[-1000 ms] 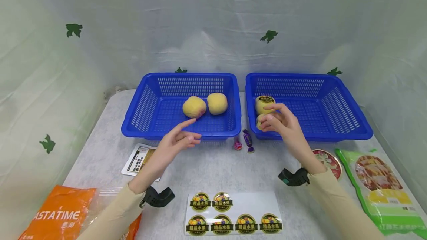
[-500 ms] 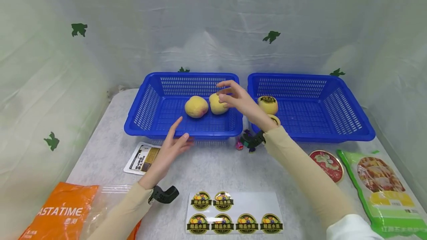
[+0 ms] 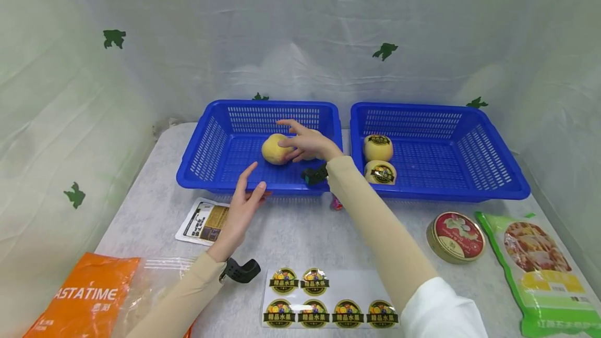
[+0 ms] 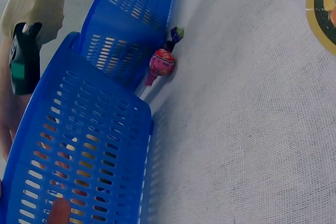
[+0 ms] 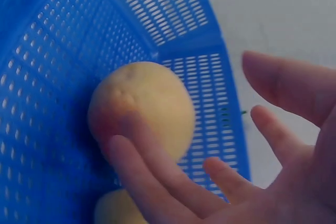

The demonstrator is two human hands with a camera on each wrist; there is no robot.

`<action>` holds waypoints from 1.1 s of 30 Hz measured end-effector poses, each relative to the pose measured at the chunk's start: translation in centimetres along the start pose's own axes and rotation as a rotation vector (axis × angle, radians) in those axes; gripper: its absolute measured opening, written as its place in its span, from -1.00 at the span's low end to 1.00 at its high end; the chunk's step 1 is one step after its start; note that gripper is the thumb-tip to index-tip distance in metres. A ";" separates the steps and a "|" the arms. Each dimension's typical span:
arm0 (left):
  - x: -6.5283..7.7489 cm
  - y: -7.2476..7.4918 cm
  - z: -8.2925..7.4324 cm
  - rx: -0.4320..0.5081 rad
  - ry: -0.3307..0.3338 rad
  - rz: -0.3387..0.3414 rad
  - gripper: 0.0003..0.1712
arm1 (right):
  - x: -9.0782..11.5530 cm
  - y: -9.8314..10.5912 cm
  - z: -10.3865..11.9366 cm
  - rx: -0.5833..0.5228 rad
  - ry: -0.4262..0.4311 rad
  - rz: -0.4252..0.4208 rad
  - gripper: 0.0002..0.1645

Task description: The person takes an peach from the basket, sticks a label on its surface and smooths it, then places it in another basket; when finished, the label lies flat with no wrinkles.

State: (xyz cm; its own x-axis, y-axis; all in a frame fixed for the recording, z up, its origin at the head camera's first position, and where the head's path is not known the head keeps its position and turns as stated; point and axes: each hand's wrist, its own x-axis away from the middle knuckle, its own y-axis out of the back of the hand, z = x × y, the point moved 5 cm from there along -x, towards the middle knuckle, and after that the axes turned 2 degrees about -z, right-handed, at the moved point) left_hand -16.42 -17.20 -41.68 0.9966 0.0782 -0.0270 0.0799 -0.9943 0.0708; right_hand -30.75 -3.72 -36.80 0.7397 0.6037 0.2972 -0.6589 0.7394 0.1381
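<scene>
My right hand (image 3: pixel 307 142) is over the left blue basket (image 3: pixel 216 184), its fingers spread and extended toward a yellow peach (image 3: pixel 272 149). In the right wrist view, two fingers overlap the side of that peach (image 5: pixel 152 98). A second peach (image 5: pixel 118 208) lies beside it, mostly hidden under my right hand in the head view. At the front rim of the same basket, my left hand (image 3: pixel 239 213) is open, fingers loosely extended and holding nothing. The right blue basket (image 3: pixel 451 192) holds two peaches with round labels, a rear one (image 3: pixel 377 147) and a front one (image 3: pixel 381 172).
A label sheet (image 3: pixel 347 283) lies at the front. Near the baskets are a wrapped lollipop (image 4: pixel 161 62) and a foil packet (image 3: pixel 204 221). On the right are a round red tin (image 3: pixel 456 236) and a green food bag (image 3: pixel 540 265); an orange bag (image 3: pixel 84 296) lies at left.
My right hand has moved left from the labelled peaches in the right basket to the peaches in the left basket. My left hand stays near the front rim, its thumb and forefinger now pointing further up.
</scene>
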 end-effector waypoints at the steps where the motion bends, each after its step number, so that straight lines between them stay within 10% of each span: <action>1: 0.0 0.0 0.0 0.000 -0.002 0.000 -0.39 | -0.2 -0.3 -0.2 -0.003 -0.020 0.007 -0.25; 17: 0.0 -0.2 0.2 -0.017 -0.044 0.018 -0.42 | -2.7 -2.3 -1.5 0.155 -0.137 -0.034 -0.12; 33: 0.1 0.0 0.1 -0.047 -0.046 0.006 -0.43 | -2.1 -1.6 -0.1 0.022 -0.011 -0.085 -0.27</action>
State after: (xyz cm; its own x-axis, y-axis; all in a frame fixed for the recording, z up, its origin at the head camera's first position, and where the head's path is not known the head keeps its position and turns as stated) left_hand -16.32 -17.22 -41.75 0.9951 0.0673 -0.0724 0.0756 -0.9902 0.1175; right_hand -31.25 -6.12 -37.69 0.7916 0.5357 0.2939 -0.5968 0.7811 0.1837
